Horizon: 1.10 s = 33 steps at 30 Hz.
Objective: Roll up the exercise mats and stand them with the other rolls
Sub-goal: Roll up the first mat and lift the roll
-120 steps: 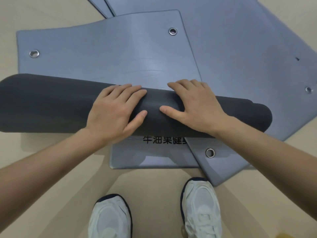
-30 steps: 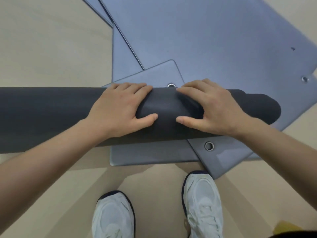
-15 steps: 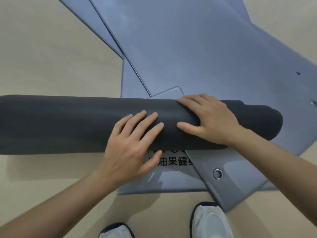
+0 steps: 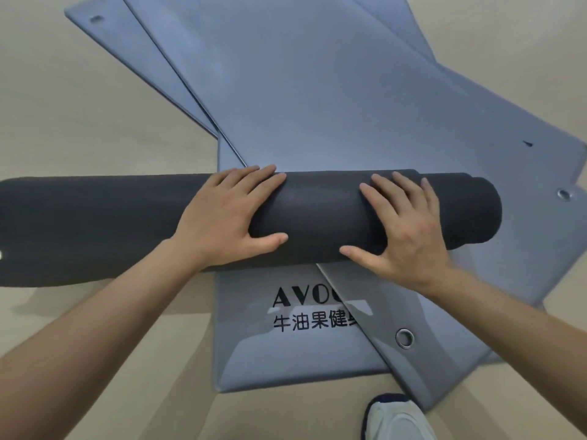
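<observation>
Roll [image 4: 127,223] position: one dark grey exercise mat, wound into a cylinder, lies on its side across the middle of the scene. It runs from the left edge of the view to a free end on the right, where the inner turns stick out slightly past the outer wrap. The left part of the roll rests on the beige floor [image 4: 79,106]; the right part lies across the flat mats [image 4: 317,90].

Left hand [image 4: 222,223]: placed palm down on top of the roll, near its middle. The fingers are extended and held together, following the curve toward the far side; the thumb lies along the near side. The hand presses and does not clench.

Right hand [image 4: 403,230]: placed palm down on the roll, closer to the right end. The fingers are spread and nearly straight; the thumb points left along the near side. A bare stretch of roll separates the two hands.

Flat mats: several blue-grey sheets lie unrolled, overlapping at different angles, extending far and right. A printed mat [image 4: 286,354] protrudes from under the roll on the near side. Its black lettering [image 4: 305,296] is partly covered by an angled mat [image 4: 444,360] with a metal eyelet [image 4: 404,338] near its corner.

Shoe [image 4: 397,420]: white, at the near edge, just beside the angled mat.
</observation>
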### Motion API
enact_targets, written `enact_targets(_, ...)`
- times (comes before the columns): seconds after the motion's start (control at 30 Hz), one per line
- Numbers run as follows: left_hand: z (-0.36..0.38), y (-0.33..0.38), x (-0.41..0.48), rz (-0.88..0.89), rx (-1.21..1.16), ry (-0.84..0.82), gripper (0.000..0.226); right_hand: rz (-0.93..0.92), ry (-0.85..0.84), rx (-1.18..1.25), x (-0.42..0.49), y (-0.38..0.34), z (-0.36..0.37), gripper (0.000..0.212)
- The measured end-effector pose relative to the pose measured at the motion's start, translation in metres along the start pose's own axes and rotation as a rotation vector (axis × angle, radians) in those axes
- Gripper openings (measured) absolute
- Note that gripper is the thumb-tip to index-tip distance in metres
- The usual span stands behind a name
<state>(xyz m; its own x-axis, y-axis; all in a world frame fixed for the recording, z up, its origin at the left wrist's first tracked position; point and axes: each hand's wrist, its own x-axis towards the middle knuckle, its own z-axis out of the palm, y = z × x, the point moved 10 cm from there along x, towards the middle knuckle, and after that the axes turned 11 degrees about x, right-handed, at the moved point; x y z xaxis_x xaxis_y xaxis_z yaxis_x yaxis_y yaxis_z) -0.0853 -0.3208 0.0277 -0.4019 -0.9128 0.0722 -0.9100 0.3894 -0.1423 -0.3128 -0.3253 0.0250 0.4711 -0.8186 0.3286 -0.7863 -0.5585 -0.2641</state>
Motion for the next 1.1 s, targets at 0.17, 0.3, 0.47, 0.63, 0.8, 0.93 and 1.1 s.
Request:
enact_targets(0.17,-0.03,0.035,-0.023,0.014,-0.021,0.363,0.056,0.005,-0.118,-0.018,0.01,0.011,0.015,0.103)
enact_targets(0.3,-0.006,0.078,-0.03,0.042,0.006,0.239,0.08,0.043,-0.218,0.019,0.041,0.027,0.019,0.106)
enact_targets(0.47,0.011,0.059,0.0,-0.011,0.093,0.123,0.119,0.084,-0.253,0.154,0.068,0.039,0.013,0.097)
enact_targets(0.63,0.007,0.045,0.026,-0.039,0.107,0.196,0.113,0.414,0.028,0.109,0.021,0.098,-0.019,0.101)
enact_targets(0.8,0.007,0.033,0.045,-0.047,0.095,0.179,0.116,0.861,0.084,0.438,-0.042,0.161,-0.016,0.126)
enact_targets(0.93,0.003,0.026,0.057,-0.068,0.069,0.163,0.119,0.882,0.137,0.763,-0.045,0.175,-0.013,0.113)
enact_targets(1.1,0.005,0.021,0.052,-0.182,0.038,0.138,0.124,0.757,0.179,0.756,-0.039,0.155,-0.03,0.066)
